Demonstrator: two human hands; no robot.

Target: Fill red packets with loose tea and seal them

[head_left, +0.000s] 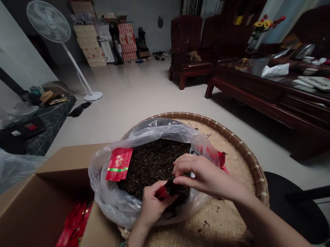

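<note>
My left hand (152,204) is closed round a small red packet (162,193), held tilted over dark, dried tea leaves (149,163). At the packet's dark mouth, my right hand (202,172) has its thumb and fingers pinched together; what lies between them is hidden. The tea leaves fill a clear plastic bag (110,205) with its rim folded open. A flat red packet with a green stripe (119,164) rests on the bag's left rim. Under the bag is a round woven bamboo tray (255,167), with scattered leaf bits on it.
At the left stands an open cardboard box (72,159) holding many red packets (71,234). More red packaging (221,159) lies right of the bag. A black round base (298,211) is beside the tray. Beyond are a white fan (93,96) and a dark wooden table (254,96).
</note>
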